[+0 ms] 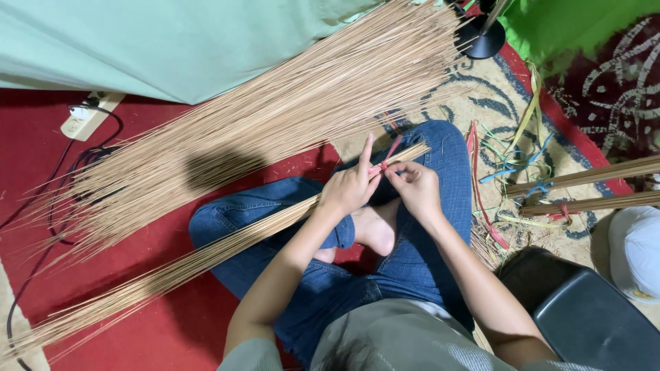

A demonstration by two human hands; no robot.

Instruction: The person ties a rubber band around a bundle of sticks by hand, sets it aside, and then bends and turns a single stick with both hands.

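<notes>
Now, sticks: we see a broad loose heap [275, 117] fanned from 8 to 1 o'clock on the red rug [158, 323].
Bundle: our thin sheaf [206, 257] lies across our lap, its tip at centre.
Left hand [350, 189]: clamped round the bundle, forefinger up.
Right hand [416, 189]: fingertips pinched on the red band [385, 159] at the tip.

- Red carpet [137, 343] underfoot, patterned rug [495, 103] to its right.
- Pale green cloth [172, 41] above the carpet.
- White power strip [86, 120] at the carpet's upper left.
- Black stand base [481, 38] on the rug.
</notes>
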